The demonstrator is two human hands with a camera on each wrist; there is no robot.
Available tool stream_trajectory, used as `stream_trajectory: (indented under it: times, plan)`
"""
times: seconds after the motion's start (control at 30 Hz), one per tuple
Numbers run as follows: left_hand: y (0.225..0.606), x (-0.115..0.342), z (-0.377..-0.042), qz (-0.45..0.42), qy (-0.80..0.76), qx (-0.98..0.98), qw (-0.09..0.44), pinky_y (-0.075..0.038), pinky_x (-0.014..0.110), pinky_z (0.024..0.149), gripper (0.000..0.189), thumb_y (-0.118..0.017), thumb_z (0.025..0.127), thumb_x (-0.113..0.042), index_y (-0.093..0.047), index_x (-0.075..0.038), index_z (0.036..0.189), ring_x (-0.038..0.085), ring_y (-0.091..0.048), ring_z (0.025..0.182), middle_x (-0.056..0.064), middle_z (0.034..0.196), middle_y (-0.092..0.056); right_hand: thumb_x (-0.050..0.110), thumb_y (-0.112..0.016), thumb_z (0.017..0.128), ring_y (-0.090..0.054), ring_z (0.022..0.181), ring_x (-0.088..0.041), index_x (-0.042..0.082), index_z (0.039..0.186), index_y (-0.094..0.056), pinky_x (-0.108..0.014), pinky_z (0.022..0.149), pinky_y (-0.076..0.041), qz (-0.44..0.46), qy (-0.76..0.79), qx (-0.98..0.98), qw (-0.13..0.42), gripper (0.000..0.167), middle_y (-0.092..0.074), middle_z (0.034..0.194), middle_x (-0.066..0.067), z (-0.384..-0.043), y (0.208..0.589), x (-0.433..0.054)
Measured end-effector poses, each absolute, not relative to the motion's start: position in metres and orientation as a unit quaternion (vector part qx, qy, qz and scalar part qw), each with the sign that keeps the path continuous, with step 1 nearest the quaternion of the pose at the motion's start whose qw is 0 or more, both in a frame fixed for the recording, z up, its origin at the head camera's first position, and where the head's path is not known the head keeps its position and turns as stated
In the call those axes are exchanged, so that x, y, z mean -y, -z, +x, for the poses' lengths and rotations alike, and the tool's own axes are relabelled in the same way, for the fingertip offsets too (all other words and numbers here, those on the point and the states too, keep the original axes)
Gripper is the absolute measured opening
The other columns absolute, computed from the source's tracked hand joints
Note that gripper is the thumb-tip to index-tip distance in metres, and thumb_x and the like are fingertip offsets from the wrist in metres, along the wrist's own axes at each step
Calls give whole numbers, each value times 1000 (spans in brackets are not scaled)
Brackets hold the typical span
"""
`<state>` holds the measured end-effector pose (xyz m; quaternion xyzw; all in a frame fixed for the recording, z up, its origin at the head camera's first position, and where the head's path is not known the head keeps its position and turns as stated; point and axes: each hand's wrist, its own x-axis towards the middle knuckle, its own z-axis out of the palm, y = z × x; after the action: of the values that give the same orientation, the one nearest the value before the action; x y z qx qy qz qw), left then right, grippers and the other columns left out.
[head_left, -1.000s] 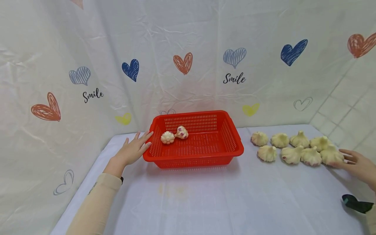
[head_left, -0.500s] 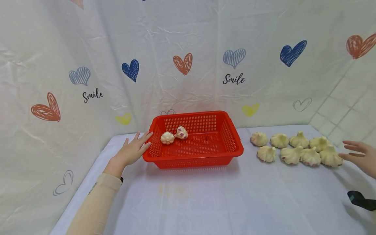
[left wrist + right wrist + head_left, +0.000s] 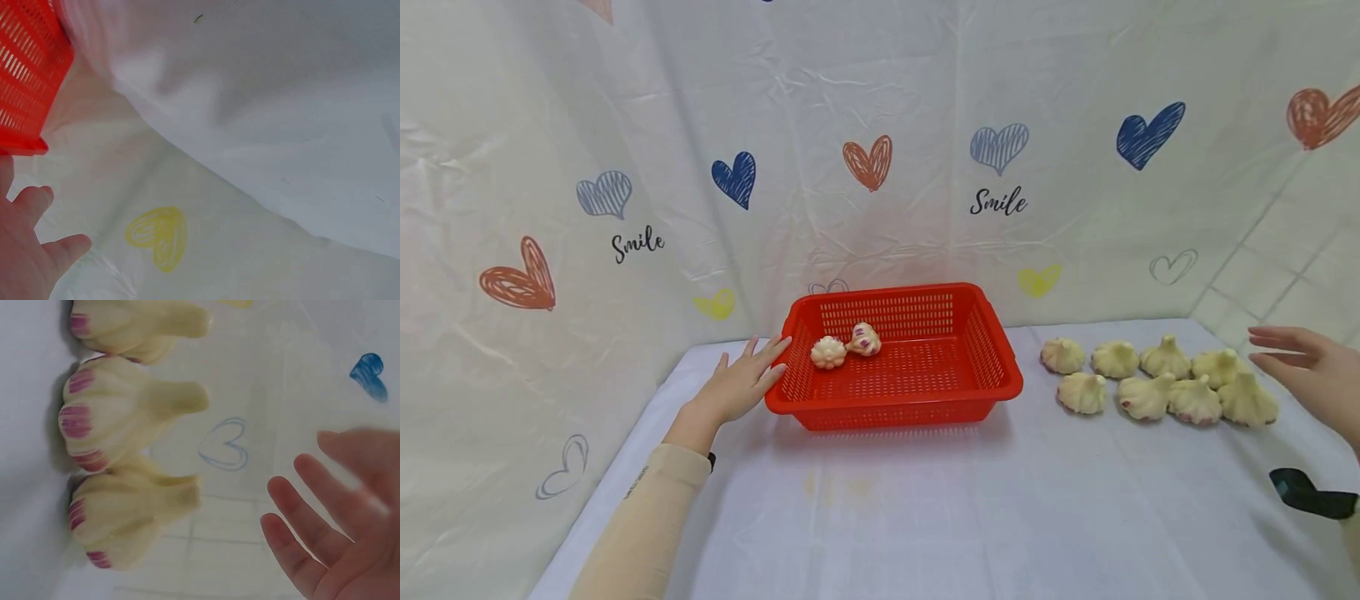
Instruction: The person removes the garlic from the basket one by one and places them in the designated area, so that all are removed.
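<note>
A red slotted plastic basket point(image 3: 895, 408) sits at the middle of the table, with two garlic bulbs point(image 3: 828, 352) in its left part. My left hand point(image 3: 737, 387) rests its spread fingers on the basket's left rim; the left wrist view shows the same hand beside the red wall. To the right, several pale garlic bulbs point(image 3: 1144, 397) stand in two rows, stems up. Just above and right of the rightmost bulb point(image 3: 1247, 400) is my right hand point(image 3: 1311, 371), its fingers extended and holding nothing. In the right wrist view those fingers are apart from the purple-tipped bulbs point(image 3: 112, 412).
A white cloth point(image 3: 925, 517) covers the table. Behind it hangs a pale curtain point(image 3: 805, 100) printed with hearts and "Smile". A black strap-like piece point(image 3: 1311, 496) is at my right wrist.
My right hand has let go of the rightmost bulb, drawn back to the right, then lifted and come slightly left above it. My left hand and the basket stay in place.
</note>
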<state>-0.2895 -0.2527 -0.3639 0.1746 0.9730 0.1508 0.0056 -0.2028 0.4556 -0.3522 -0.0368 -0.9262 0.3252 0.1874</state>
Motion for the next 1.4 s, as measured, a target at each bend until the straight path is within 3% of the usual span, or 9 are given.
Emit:
stream_trajectory:
  times: [0.1,0.17,0.3,0.6,0.77,0.83,1.0,1.17,1.4]
  plan:
    - [364,253,-289,175,-151,-973,4,3,78,112,63,-38,110,-46,-24,-19,165,48,-7,153,11,169,-21,21,-50,109,-61,106,-29,-13,147,-40,-65,88,-48,-31,-296,939,173,51,-48,140,-39,-206,341,-444]
    - [364,253,-289,176,-151,-973,4,3,77,112,63,-38,110,-46,-24,-19,165,48,-6,153,11,169,-22,22,-50,110,-50,115,-56,-13,144,-42,-71,86,-45,-17,-285,943,169,50,-44,139,-44,-208,334,-436]
    - [364,253,-290,176,-151,-973,3,4,77,112,62,-38,110,-46,-25,-19,165,48,-6,153,12,169,-22,23,-54,108,-55,109,-51,-11,139,-49,-58,78,-51,13,-268,947,175,46,-49,134,-42,-214,322,-420]
    - [365,253,-290,178,-150,-973,1,3,78,112,62,-39,110,-45,-25,-19,165,48,-6,153,11,169,-22,27,-55,108,-54,114,-57,-7,140,-52,-64,80,-52,56,-278,947,153,47,-53,135,-38,-226,305,-386]
    - [365,254,-290,180,-150,-972,-2,4,78,111,62,-39,110,-45,-25,-18,165,49,-7,153,11,169,-22,28,-59,106,-58,96,7,-2,140,-56,-24,72,-53,83,-289,943,144,45,-58,134,-32,-234,299,-371]
    - [365,254,-290,179,-150,-972,-2,4,78,111,62,-39,110,-44,-25,-19,165,49,-7,153,11,169,-22,27,-60,106,-59,94,9,0,139,-58,-11,66,-42,94,-290,941,145,43,-60,131,-31,-237,297,-363]
    - [366,253,-290,178,-148,-973,-3,3,78,111,61,-39,110,-43,-25,-19,165,48,-7,153,11,169,-23,24,-59,106,-61,113,-50,-1,138,-58,-23,75,-54,119,-295,938,140,41,-61,130,-32,-244,293,-342]
    - [366,253,-290,180,-147,-973,-6,3,78,111,62,-39,110,-44,-26,-18,165,48,-8,153,11,169,-22,23,-59,106,-60,115,-51,-1,137,-60,-61,88,-55,136,-296,937,128,39,-60,132,-30,-252,290,-323]
    - [366,254,-291,184,-142,-973,-11,2,78,112,62,-39,110,-45,-26,-18,164,47,-7,153,10,169,-23,20,-58,106,-62,114,-48,0,134,-62,-57,88,-57,161,-311,930,113,35,-61,133,-28,-264,287,-296]
